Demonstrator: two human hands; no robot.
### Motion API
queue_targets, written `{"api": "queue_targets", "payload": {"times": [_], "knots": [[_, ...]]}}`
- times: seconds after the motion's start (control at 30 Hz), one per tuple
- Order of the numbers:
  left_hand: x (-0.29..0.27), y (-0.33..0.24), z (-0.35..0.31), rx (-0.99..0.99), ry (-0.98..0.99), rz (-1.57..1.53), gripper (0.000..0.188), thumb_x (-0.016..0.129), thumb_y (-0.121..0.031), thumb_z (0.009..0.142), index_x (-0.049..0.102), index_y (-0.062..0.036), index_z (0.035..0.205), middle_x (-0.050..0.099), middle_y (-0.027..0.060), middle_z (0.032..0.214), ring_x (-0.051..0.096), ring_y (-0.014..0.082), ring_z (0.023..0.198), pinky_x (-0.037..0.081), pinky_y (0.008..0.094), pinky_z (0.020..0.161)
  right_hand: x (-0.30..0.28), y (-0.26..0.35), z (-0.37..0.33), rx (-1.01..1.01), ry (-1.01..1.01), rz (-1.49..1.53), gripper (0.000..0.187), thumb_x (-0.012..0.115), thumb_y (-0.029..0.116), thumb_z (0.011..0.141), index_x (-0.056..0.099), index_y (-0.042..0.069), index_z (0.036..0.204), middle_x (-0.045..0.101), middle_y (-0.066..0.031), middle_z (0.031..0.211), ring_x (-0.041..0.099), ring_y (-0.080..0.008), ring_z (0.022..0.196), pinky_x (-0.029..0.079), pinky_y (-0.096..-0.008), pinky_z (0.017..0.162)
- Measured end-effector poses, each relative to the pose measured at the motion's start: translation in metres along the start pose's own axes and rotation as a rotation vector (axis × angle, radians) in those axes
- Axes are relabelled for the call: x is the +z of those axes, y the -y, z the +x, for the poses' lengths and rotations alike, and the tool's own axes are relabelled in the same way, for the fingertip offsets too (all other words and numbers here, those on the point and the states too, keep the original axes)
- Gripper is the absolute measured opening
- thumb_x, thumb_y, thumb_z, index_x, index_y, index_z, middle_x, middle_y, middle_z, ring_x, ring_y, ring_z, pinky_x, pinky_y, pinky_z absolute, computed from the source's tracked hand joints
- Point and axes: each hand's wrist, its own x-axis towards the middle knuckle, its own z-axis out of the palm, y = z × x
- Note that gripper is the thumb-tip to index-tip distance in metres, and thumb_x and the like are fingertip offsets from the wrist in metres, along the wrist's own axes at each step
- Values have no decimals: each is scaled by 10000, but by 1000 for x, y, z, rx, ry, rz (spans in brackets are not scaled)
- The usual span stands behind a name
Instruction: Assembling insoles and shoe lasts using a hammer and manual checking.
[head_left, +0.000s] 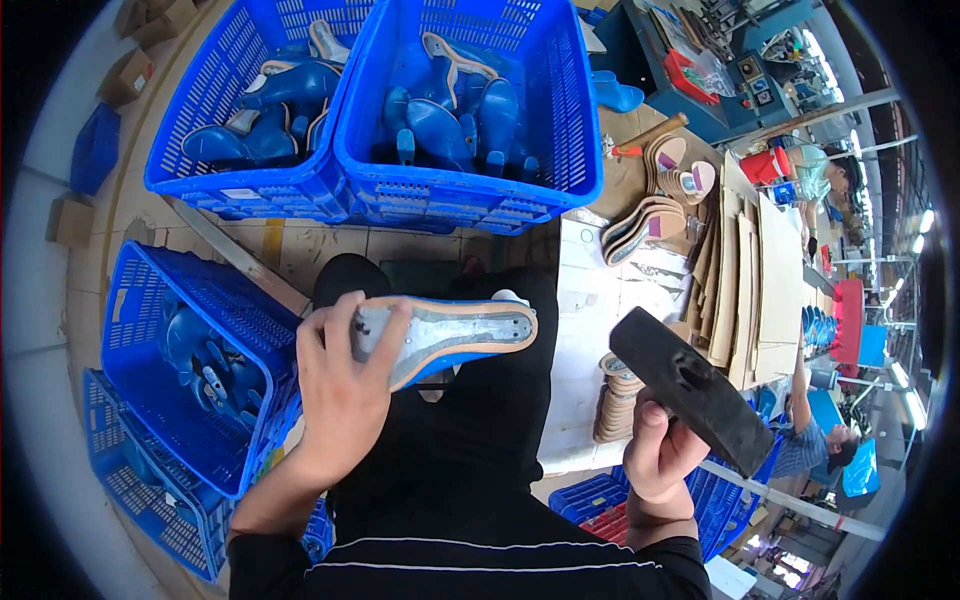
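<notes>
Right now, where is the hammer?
In the head view, the black hammer is in the right hand, lower right, raised beside the workbench and right of the blue shoe last.

The left hand [340,385] grips a blue shoe last [450,340] with a pale insole on its upturned bottom, held over the person's black-clad lap. Right of the last, the right hand [660,455] holds a black hammer [695,385], head up. Beyond the last stand two blue crates [470,190] of blue lasts; left of it, another blue crate [150,300].
</notes>
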Motion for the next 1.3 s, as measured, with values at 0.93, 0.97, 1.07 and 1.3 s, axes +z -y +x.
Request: {"api": "queue_targets", "payload": {"times": [0.93, 0.97, 1.07, 1.3], "knots": [[4, 8, 18, -22, -100, 8, 703, 673, 70, 786, 596, -100, 1464, 576, 186, 1311, 561, 410, 1139, 505, 497, 995, 40, -3, -17, 113, -87, 300, 203, 605, 61, 1028, 648, -62, 1184, 645, -159, 964, 552, -294, 641, 490, -332, 645], [3, 8, 23, -11, -89, 7, 698, 674, 65, 791, 588, -93, 1465, 574, 189, 1302, 559, 411, 1135, 503, 500, 988, 40, -12, -23, 119, -101, 327, 231, 638, 91, 1022, 665, -48, 1204, 691, -202, 1016, 656, -325, 778, 542, -368, 717], [2, 5, 34, 26, -31, 17, 690, 673, 54, 801, 570, -78, 1470, 568, 198, 1281, 555, 416, 1114, 496, 504, 973, 42, -10, 15, -70, 221, -57, 305, 693, 169, 1021, 647, -45, 1234, 724, -280, 1074, 745, -413, 897, 603, -440, 738], [-6, 8, 19, 15, -84, 29, 634, 624, 14, 855, 552, -47, 1482, 562, 212, 1272, 549, 408, 1080, 487, 495, 962, 79, -31, -19, 319, -131, 84, 191, 671, 159, 1049, 619, -17, 1102, 657, -176, 728, 628, -346, 616, 487, -436, 571]]}}
